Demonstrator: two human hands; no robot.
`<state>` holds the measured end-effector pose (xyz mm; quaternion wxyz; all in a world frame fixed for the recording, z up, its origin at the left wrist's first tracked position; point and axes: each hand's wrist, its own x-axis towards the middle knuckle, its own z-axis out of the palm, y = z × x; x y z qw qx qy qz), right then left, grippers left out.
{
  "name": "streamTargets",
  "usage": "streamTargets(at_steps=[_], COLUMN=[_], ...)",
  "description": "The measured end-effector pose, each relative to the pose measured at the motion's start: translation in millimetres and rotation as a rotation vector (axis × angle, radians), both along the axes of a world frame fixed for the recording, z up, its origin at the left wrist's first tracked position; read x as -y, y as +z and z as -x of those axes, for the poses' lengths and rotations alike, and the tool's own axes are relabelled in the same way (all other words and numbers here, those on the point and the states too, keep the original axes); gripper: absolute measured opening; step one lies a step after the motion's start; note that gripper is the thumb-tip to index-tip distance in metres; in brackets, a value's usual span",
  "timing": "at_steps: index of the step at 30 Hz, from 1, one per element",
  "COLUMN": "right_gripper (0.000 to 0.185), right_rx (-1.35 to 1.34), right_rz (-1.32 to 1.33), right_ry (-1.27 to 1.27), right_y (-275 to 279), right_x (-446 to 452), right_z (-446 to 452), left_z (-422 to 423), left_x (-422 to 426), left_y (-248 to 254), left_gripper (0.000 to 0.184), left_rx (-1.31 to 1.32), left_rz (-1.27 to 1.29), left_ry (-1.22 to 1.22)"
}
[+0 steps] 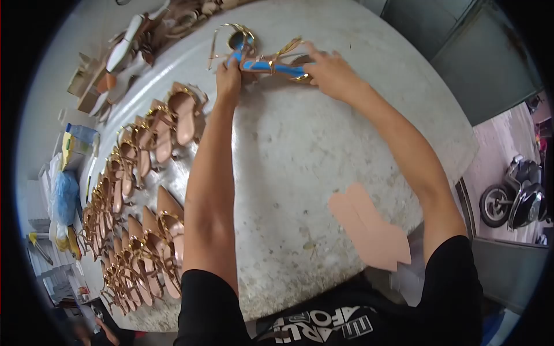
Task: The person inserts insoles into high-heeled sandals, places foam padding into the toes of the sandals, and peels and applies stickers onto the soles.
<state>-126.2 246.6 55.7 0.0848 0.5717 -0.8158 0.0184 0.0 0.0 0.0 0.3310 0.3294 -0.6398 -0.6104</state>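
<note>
Near the far side of the table I have a strappy sandal (pixel 271 67) with gold-edged straps and a bright blue footbed. My left hand (pixel 229 83) is closed around its left end, where more gold straps and a round blue-lined part stand up. At the other end, my right hand (pixel 334 75) has its fingers against the sandal, with the index finger raised near a gold strap. Slight blur hides the exact contact of the right fingertips. Flat pink insole pieces (pixel 369 228) lie on the table near my right arm.
Rows of beige and gold heeled shoes (pixel 163 135) stand on the left of the pale worn table (pixel 283 190). Shoe parts and boxes (pixel 86 86) line the far left edge, with a blue plastic bag (pixel 64 196) below. A motorbike (pixel 516 196) is outside at right.
</note>
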Motion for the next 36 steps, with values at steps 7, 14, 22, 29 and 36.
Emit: streamTargets(at_steps=[7,14,22,29,36], right_gripper=[0.024,0.045,0.032,0.049,0.028], right_rx=[0.014,0.608,0.580,1.225,0.580], right_rz=[0.089,0.287,0.287,1.609,1.276], right_ry=[-0.357,-0.436,-0.572,-0.149,-0.305], right_y=[0.2,18.7,-16.2,-20.2,86.9], right_x=[-215.7,-270.2,-237.4,-369.7,-434.8], right_z=[-89.4,-178.6,-201.2,-234.7,-298.6], left_z=[-129.7,-257.2,-174.8,-175.5,-201.5], left_x=[-188.9,-331.9,-353.4,-361.3,-385.3], left_y=[-4.4,33.1,-13.3,-24.4,24.6], left_gripper=[0.041,0.046,0.047,0.047,0.060], left_rx=[0.034,0.172,0.400,0.471,0.161], left_rz=[0.078,0.654,1.063,1.165,0.612], left_ry=[0.199,0.444,-0.319,-0.268,-0.394])
